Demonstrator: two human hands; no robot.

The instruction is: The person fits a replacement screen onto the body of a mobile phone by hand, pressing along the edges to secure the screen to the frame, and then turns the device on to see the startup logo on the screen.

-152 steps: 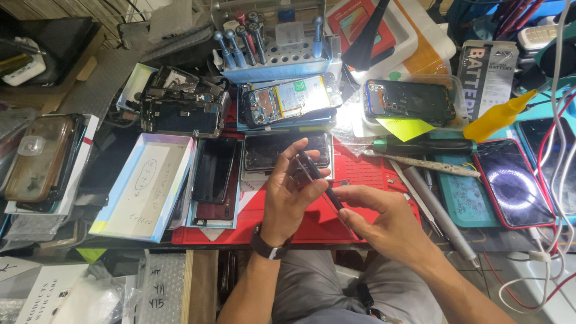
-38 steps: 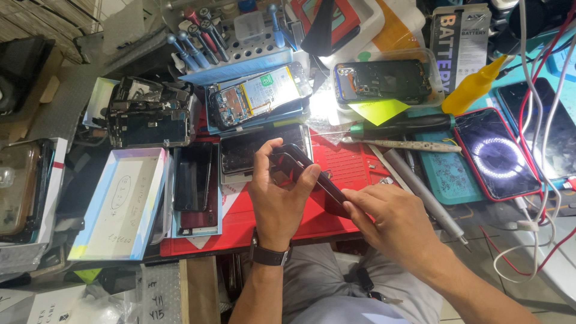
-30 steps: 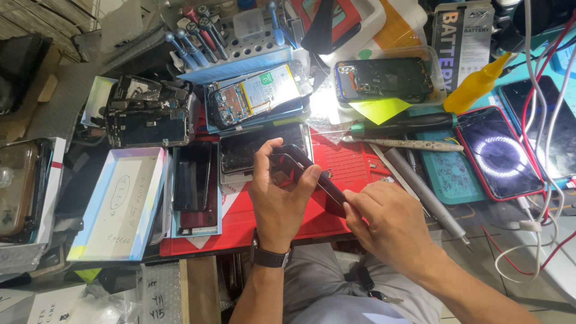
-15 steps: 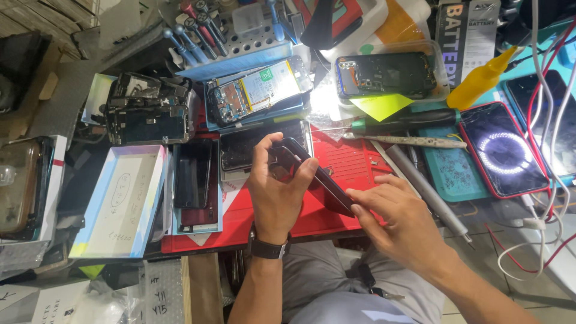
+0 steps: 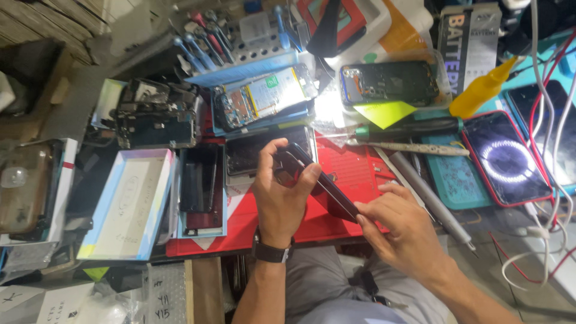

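Head view, read from nine o'clock across to three. At far nine o'clock a brown phone (image 5: 24, 192) lies in an open box, and just beside it, toward the centre, sits a pale blue box lid (image 5: 129, 204) with a white inside. Next comes a dark phone (image 5: 201, 189) lying flat in a shallow tray, touching the left edge of the red work mat (image 5: 354, 171). Above these, toward eleven o'clock, a stripped phone frame (image 5: 156, 117) rests near a blue rack of screwdrivers (image 5: 240, 51), and an opened phone with its circuit board showing (image 5: 264, 99) lies just below that rack.

At the centre the left hand (image 5: 282, 195), a dark watch on its wrist, is clamped on the upper end of a dark red phone (image 5: 321, 183), thumb on one edge and fingers curled over the other. That phone is held tilted above the mat, its lower end running toward five o'clock. There the right hand (image 5: 402, 231) pinches the lower end between thumb and fingertips.

Toward one o'clock a black phone back (image 5: 390, 81) lies with a yellow-green slip at its lower edge. A yellow squeeze bottle (image 5: 483, 90) stands near it. At three o'clock a red-edged phone (image 5: 507, 159) with a glowing ring on its screen lies flat, white cables beside it.
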